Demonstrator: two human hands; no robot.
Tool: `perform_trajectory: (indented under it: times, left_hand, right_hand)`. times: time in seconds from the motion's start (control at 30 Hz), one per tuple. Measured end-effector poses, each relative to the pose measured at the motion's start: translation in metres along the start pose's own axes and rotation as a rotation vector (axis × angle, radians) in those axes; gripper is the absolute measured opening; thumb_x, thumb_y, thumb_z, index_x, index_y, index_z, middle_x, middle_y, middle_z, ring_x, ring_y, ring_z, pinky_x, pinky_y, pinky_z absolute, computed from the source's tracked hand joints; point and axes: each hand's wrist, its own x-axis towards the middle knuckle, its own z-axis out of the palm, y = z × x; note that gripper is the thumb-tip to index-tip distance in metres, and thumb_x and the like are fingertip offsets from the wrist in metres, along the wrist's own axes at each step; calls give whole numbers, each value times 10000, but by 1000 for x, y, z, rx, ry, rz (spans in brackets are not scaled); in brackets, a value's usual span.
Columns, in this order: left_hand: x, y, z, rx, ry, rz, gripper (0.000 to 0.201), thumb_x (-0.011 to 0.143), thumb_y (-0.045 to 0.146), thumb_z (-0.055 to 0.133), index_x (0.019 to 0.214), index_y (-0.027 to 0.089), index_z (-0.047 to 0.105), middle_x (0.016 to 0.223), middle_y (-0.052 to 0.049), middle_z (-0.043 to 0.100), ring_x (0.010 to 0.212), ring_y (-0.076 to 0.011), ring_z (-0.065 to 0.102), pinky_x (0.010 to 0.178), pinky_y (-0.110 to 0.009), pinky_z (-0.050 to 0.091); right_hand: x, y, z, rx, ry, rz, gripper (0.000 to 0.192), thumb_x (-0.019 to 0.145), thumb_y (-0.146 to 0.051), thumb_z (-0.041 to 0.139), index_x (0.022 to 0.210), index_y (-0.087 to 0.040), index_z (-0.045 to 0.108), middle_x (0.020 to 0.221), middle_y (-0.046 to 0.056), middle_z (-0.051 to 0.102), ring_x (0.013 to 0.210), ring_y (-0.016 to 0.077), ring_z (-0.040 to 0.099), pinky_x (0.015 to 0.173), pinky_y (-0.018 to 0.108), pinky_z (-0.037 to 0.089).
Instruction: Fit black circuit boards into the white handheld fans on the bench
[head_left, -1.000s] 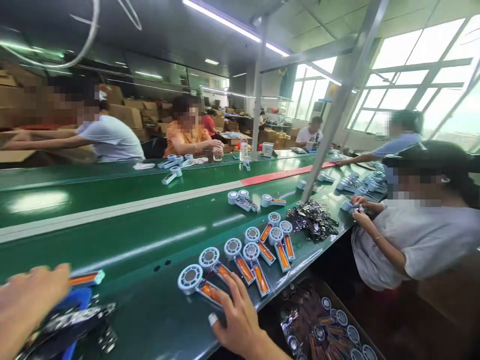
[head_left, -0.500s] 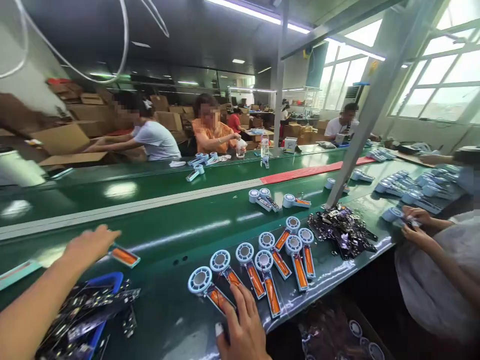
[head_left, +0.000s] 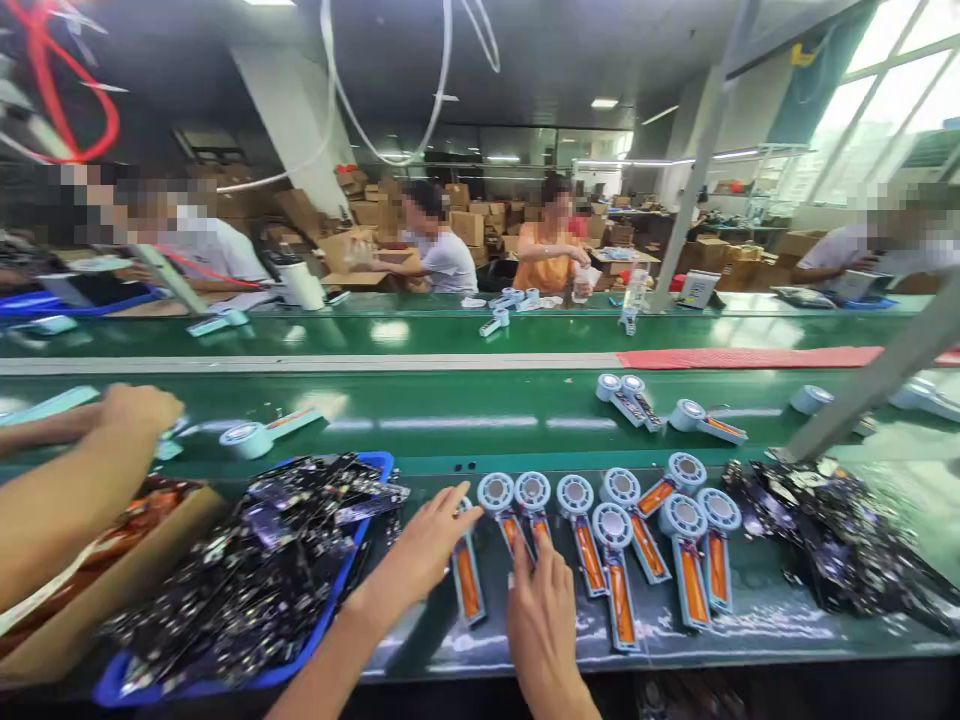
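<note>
- The left hand [head_left: 424,540] lies open and flat, fingers spread. Its fingertips touch the leftmost fan unit [head_left: 466,580] of the row at the near edge of the table [head_left: 525,655]. It grips nothing.
- The right hand [head_left: 541,615] is open too. Its fingers stretch forward onto the orange handle of the next fan unit [head_left: 532,490] and press on it rather than close around it.
- The row of fan units [head_left: 615,560] runs to the right from the hands, round heads away from the person and handles toward them. Some handles overlap.
- As I judge it, the units are being slid and squared up. Light fingertip pressure on the handles should do it, one unit per hand, so a neighbour is not dragged along.
- Pushing on the orange strip looks safer than pushing on the round grille, which seems the more delicate part.
- The blue tray [head_left: 379,463] heaped with dark circuit boards [head_left: 255,570] sits just beside the left hand. A wide sweep of the wrist could knock boards loose.
- The leftmost unit lies close to the table's near edge, so moves toward the person want care.
- A co-worker's hand [head_left: 142,408] works on the green belt [head_left: 480,410] well to the left, apart from this row.
</note>
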Motion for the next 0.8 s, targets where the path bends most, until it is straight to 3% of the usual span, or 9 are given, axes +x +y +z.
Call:
perform_trajectory:
  times: [0.1,0.17,0.27,0.33,0.43,0.53,0.7,0.8]
  left_hand:
    - [-9,-11,-1,-135,108,-5,814,754,-41,477,1498,280,401,1643,-83,309,1496,-227,318,1188,-424,357]
    - [-14,-27,-11,-106,122,-83,750,815,29,478,1514,279,367,1598,-69,402,1452,-211,402,1160,-387,392]
    - [-13,-51,-28,27,98,-296,509,876,62,425,1368,128,540,1259,-172,681,1189,-267,636,1007,-398,497]
    - [-9,-59,-33,91,100,-380,383,874,36,400,1162,39,651,1080,-252,706,1089,-342,658,928,-456,509]
    - [-4,-57,-27,106,83,-369,305,860,15,431,1000,50,699,1049,-271,701,1078,-366,656,893,-449,517]
    - [-4,-46,-12,77,47,-384,251,908,78,458,1005,61,689,929,-232,724,941,-326,718,788,-380,554]
    - [-12,-27,8,48,68,-465,373,931,17,305,1060,44,654,981,-248,700,882,-299,745,705,-334,561]
    - [-23,-23,14,43,84,-497,450,913,-24,253,1158,74,617,994,-205,703,892,-276,746,718,-318,554]
  right_hand:
    - [4,10,-5,-31,34,-30,633,863,-6,406,1441,-247,500,1279,180,618,935,290,637,732,420,538]
    - [4,16,-8,-44,36,-72,540,886,-58,436,1384,-231,552,1265,177,616,951,299,620,756,435,529]
    - [1,20,-12,-39,34,-107,447,913,-104,444,1323,-202,590,1250,175,607,1012,309,598,810,453,516]
    - [0,21,-18,-5,55,-100,390,937,-121,438,1282,-197,606,1230,164,602,1049,299,588,846,454,512]
    - [0,18,-29,72,116,-90,274,960,-139,475,1178,-194,629,1167,144,604,1051,272,588,865,429,518]
    - [4,5,-38,146,136,-96,237,964,-144,501,1164,-196,618,1069,118,621,986,243,609,824,383,541]
    - [16,-32,-32,149,-118,-127,427,900,-123,508,1320,-183,557,1191,149,605,1048,285,620,843,421,581]
    - [10,-39,-29,112,-223,-126,516,852,-52,470,1340,-203,545,1128,129,621,960,276,646,761,403,604]
